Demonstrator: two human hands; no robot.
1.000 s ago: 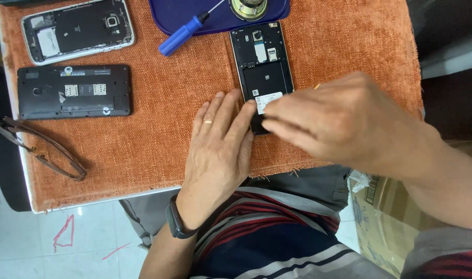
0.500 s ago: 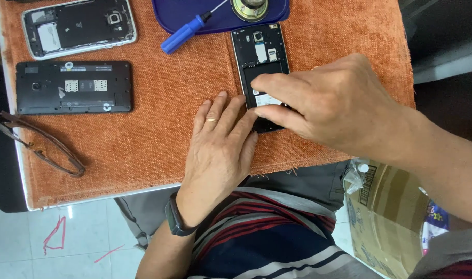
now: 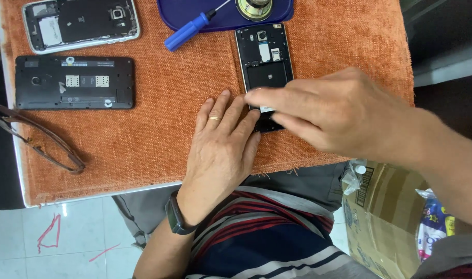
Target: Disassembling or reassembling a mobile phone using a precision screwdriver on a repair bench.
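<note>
An opened black phone (image 3: 264, 59) with its back cover off lies on the orange cloth (image 3: 163, 139), its circuit side up. My left hand (image 3: 220, 150) rests flat on the cloth, fingers spread, its fingertips against the phone's lower left edge; a ring is on one finger. My right hand (image 3: 334, 116) reaches in from the right and covers the phone's lower part, its fingertips pressing on a small white-labelled piece there. Whether it pinches anything is hidden by the fingers.
A blue screwdriver (image 3: 192, 28) lies partly on a dark blue tray (image 3: 225, 18) holding a round metal part (image 3: 254, 8). Two more opened phones, one silver-framed (image 3: 81, 23) and one black (image 3: 73, 82), lie at left. Glasses (image 3: 37, 139) hang off the left edge. A cardboard box (image 3: 386, 217) stands lower right.
My right hand has slid up and left along the phone's lower half, fingers now stretched toward its left edge. My left hand has stayed in place.
</note>
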